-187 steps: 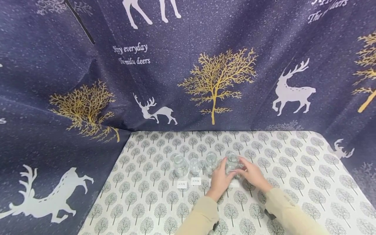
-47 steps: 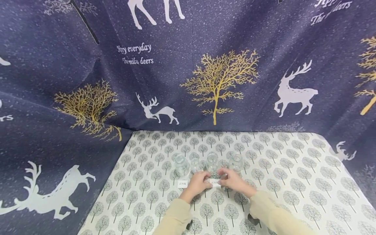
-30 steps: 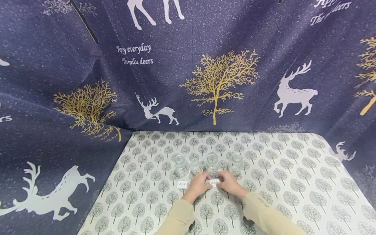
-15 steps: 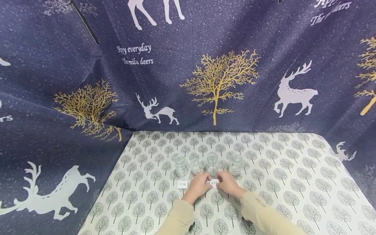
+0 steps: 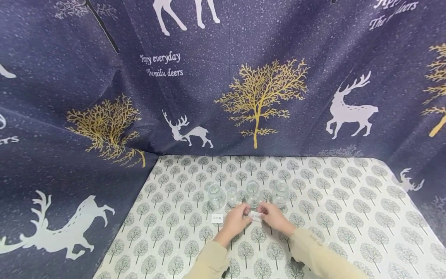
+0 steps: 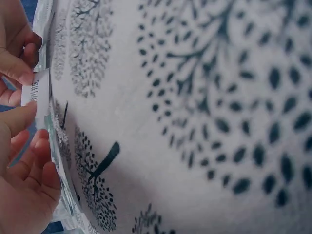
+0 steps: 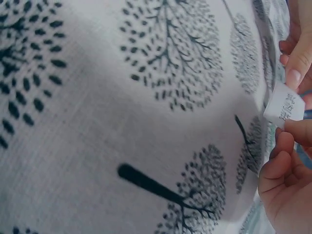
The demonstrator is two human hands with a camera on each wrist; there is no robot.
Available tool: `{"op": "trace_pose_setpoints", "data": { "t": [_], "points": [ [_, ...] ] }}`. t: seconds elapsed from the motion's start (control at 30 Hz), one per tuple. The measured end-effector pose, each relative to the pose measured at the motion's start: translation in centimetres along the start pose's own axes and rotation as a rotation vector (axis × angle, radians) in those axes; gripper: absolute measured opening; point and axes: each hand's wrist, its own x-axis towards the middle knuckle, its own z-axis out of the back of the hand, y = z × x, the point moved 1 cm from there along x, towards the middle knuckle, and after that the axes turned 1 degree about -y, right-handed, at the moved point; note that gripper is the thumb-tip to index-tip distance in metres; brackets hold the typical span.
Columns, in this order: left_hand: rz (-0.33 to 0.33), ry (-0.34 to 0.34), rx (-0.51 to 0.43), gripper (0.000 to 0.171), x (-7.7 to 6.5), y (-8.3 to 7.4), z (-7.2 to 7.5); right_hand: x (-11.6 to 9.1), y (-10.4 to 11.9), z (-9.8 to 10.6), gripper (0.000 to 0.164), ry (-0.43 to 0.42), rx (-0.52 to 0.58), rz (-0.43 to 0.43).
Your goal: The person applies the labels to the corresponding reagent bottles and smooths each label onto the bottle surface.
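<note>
The left hand [image 5: 235,221] and right hand [image 5: 274,217] pinched a small white card [image 5: 256,216] (its face bore printed characters) by its left and right ends, on the near side of four glass jars [image 5: 280,195] standing in a row. A second card [image 5: 217,218] lay left of the left hand.

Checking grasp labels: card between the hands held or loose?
Held: left hand and right hand pinch the card at opposite ends, per wrist views.

Four glass jars [image 5: 216,199], two white cards [image 5: 217,218] in sight, one left hand [image 5: 235,221], one right hand [image 5: 275,217], two tan sleeves [image 5: 313,252], one table [image 5: 341,228], three yellow trees [image 5: 256,116]
</note>
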Motion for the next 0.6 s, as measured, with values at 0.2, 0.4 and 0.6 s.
{"op": "trace_pose_setpoints", "data": {
  "t": [0.2,0.4,0.6],
  "points": [
    [0.025,-0.007,-0.21,0.028,-0.1,0.0,0.1,-0.4,0.7,1.1,0.01,0.013,0.127,-0.064],
    [0.016,-0.02,-0.39,0.025,-0.1,-0.2,-0.2,-0.7,1.3,1.5,0.01,0.015,0.266,-0.111],
    [0.034,-0.038,-0.43,0.018,0.0,-0.4,-0.3,-1.0,1.3,1.2,0.01,0.032,0.405,-0.181]
  ]
}}
